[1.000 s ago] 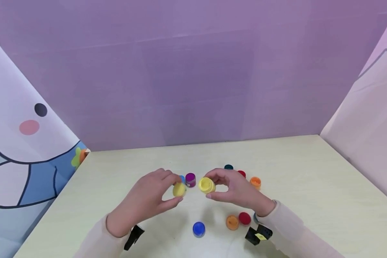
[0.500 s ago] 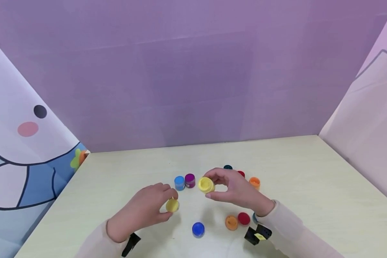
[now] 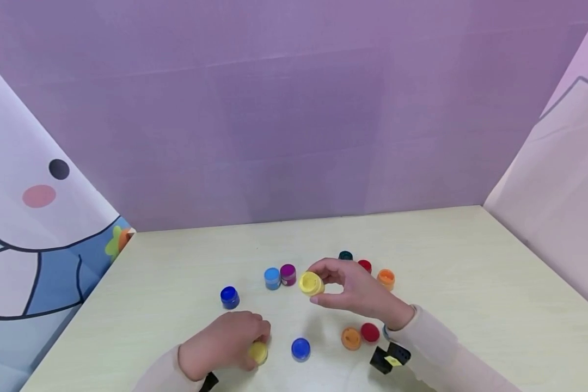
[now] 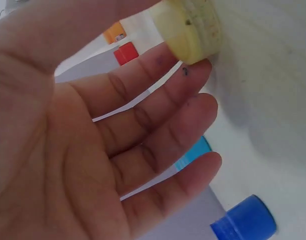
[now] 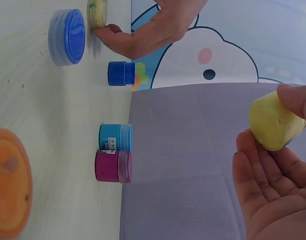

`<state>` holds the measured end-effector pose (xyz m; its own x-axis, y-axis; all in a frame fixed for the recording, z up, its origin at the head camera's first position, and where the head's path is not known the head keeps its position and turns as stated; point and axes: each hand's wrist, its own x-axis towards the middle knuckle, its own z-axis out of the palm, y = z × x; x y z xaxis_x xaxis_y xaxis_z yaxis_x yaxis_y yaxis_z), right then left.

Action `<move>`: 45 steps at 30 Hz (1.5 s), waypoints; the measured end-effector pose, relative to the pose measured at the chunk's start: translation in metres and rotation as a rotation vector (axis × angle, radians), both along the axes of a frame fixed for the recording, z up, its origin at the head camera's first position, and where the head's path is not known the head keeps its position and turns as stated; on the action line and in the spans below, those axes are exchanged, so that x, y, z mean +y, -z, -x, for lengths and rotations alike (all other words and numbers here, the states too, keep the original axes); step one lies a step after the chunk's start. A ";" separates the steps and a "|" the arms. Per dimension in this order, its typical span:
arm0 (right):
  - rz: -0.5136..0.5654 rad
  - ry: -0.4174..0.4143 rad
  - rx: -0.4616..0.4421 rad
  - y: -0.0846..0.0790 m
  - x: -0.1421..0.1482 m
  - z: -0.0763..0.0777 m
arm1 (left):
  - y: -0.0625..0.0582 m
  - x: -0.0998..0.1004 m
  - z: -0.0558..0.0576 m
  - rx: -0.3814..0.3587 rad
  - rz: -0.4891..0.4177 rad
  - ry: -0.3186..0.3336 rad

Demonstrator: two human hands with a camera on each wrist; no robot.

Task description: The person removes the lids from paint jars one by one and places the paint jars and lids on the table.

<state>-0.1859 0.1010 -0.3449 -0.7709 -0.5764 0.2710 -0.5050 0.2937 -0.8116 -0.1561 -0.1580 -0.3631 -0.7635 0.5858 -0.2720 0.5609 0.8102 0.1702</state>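
Observation:
Down at the table top, my left hand pinches a yellow jar lid between thumb and fingertips; in the left wrist view the lid sits at the fingertips, right at the table surface. Raised over the middle of the table, my right hand grips a small yellow paint jar by its sides, its uncovered mouth toward the head camera. The right wrist view shows the base of that jar. A blue lid lies right of the left hand, and an uncapped blue jar stands beyond it.
Light blue and purple jars stand side by side behind. Past the right hand are an orange jar, a red one and a dark green one. Orange and red lids lie near the right wrist.
My left hand has drawn away from the yellow jar, toward the front and down to the table with the lid, uncovering the light blue and blue jars. My right hand has hardly moved.

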 end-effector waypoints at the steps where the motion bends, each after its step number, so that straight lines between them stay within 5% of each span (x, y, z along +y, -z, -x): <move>1: -0.001 0.000 0.002 0.000 0.000 0.000 | 0.001 0.000 0.000 -0.002 0.002 -0.003; 9: -0.020 0.001 -0.055 0.001 -0.001 -0.001 | -0.015 -0.001 0.003 0.042 -0.090 -0.029; 16: -0.019 -0.049 -0.083 0.003 -0.003 -0.001 | -0.040 0.008 0.005 0.432 -0.277 0.097; 20: -0.025 -0.095 -0.071 0.006 -0.004 0.000 | -0.047 0.019 0.004 0.543 -0.351 0.206; 27: -0.092 -0.178 -0.095 0.009 -0.005 0.001 | -0.050 0.036 -0.002 0.510 -0.259 0.421; 32: -0.129 -0.235 -0.120 0.009 -0.006 0.001 | -0.047 0.041 -0.004 0.585 -0.189 0.508; 37: -0.121 -0.267 -0.150 0.010 -0.007 0.000 | -0.047 0.042 -0.006 0.626 -0.170 0.529; 45: -0.113 -0.220 -0.151 0.010 -0.008 0.001 | -0.049 0.038 0.000 0.557 -0.191 0.476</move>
<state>-0.1869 0.0933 -0.3552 -0.6510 -0.7541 0.0871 -0.4420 0.2832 -0.8511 -0.1560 -0.1199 -0.3140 -0.4111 0.8849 0.2190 0.8870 0.4437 -0.1278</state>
